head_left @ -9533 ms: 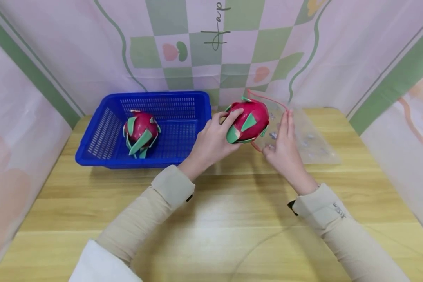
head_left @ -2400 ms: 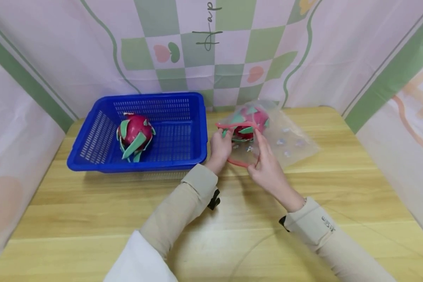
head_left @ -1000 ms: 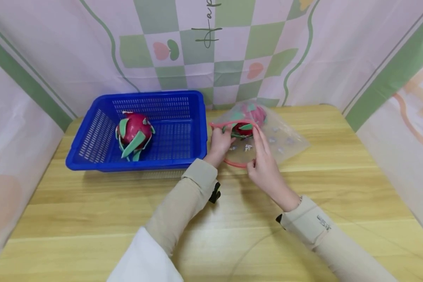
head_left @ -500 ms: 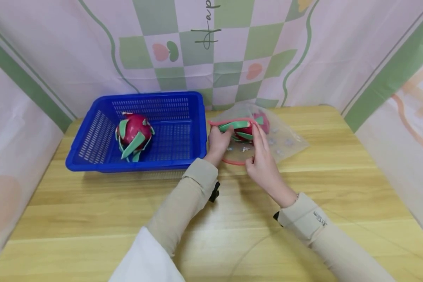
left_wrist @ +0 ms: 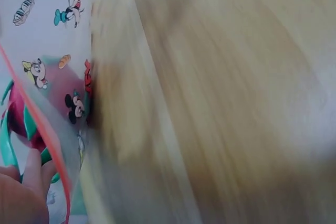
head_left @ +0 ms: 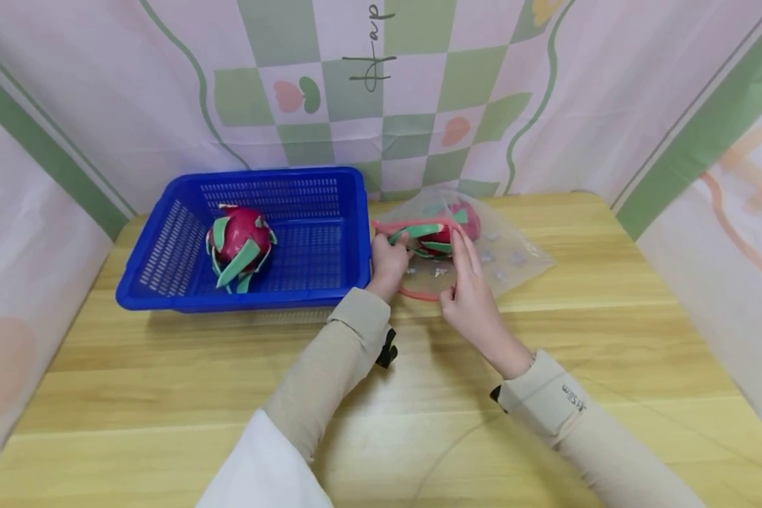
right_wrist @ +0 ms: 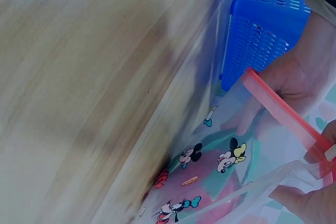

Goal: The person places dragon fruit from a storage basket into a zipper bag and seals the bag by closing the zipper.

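A clear plastic zip bag with a red edge and cartoon prints lies right of the basket, its mouth towards me. Inside is a red dragon fruit with stiff green leaves, partly veiled by the plastic. My left hand reaches into the mouth from the left. In the right wrist view its fingers show through the plastic, extended against the fruit's leaves. My right hand pinches the red edge on the right side, the thumb below and the other fingers opposite, spreading the mouth.
A blue plastic basket stands at the left with a second dragon fruit in its left half. The wooden table ends at the back against a printed curtain. Patterned cloth hangs at both sides.
Earlier my left hand gripped the fruit outside the bag; now the fruit is inside. In the last second its leaf has come up at the mouth, and my left hand has drawn back slightly.
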A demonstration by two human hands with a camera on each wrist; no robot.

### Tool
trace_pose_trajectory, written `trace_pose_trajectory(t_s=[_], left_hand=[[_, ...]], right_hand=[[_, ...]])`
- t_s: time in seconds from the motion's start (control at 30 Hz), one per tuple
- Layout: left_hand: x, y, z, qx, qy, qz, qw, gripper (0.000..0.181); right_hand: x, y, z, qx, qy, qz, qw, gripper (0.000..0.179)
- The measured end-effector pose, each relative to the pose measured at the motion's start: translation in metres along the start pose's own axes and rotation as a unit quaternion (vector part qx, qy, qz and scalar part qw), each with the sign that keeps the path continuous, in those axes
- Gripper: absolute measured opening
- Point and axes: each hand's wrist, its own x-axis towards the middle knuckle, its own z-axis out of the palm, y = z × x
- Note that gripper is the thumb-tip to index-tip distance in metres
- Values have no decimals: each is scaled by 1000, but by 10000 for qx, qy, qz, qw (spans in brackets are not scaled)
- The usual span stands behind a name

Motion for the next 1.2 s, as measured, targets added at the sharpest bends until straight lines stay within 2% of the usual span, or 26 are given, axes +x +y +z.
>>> trace_pose_trajectory(t_s=[0.07, 0.13, 0.2, 0.3, 0.37, 0.43, 0.47, 0.5, 0.6, 0.67, 0.7, 0.73, 0.8, 0.87, 0.9, 0.93, 1.03, 1.13, 1.2], left_hand=[[15, -18, 8, -229, 212, 186, 9993, 20], [32, -33, 14, -320, 267, 51, 9991, 18], [59, -62, 25, -554, 471, 252, 9970, 15], [106, -106, 39, -959, 435, 191, 9943, 21], [127, -128, 44, -1253, 358, 278, 9911, 26], [140, -138, 47, -1417, 280, 234, 9892, 29], [140, -136, 47, -1479, 250, 190, 9885, 30], [139, -132, 47, -1464, 234, 126, 9889, 30], [109, -94, 38, -1297, 145, -116, 9914, 32], [78, -61, 30, -1150, 89, -204, 9931, 34], [54, -36, 24, -945, 111, -266, 9951, 35], [35, -17, 17, -813, 65, -309, 9962, 36], [1, 16, 6, -553, -9, -351, 9979, 38], [-25, 43, -3, -103, -56, -389, 9992, 40], [-32, 47, -6, 83, -28, -302, 9995, 40], [-32, 47, -7, 263, -80, -310, 9991, 44], [-38, 52, -8, 781, -167, -436, 9959, 51], [-41, 51, -7, 893, -335, -427, 9945, 50], [-46, 53, -8, 805, -436, -373, 9951, 47]], right_hand=[[0, -1, 1, -5, 15, -7, 10000, 92], [-1, -1, 2, 1, 53, -36, 10000, 93], [-1, -2, 2, 12, 67, -62, 10000, 94], [-1, -2, 4, 28, 52, -84, 9999, 95], [-1, -3, 4, 23, 50, -76, 10000, 96], [-1, -3, 5, 7, 67, -61, 10000, 97], [0, -4, 5, 6, 74, -61, 10000, 97], [0, -4, 5, 8, 87, -59, 9999, 97], [1, -4, 5, 12, 110, -31, 9999, 98], [2, -3, 4, 13, 99, 6, 9999, 98], [3, -3, 4, 2, 94, 30, 10000, 97], [3, -3, 4, -7, 84, 58, 9999, 97], [4, -3, 4, -24, 56, 92, 9999, 97], [4, -2, 4, -14, 38, 129, 9999, 96], [5, -2, 4, 6, 27, 141, 9999, 96], [5, -2, 4, 31, 14, 163, 9999, 95], [6, -2, 4, 80, -14, 244, 9997, 95], [7, -1, 3, 87, -22, 288, 9995, 94], [7, -1, 3, 73, -7, 295, 9995, 94]])
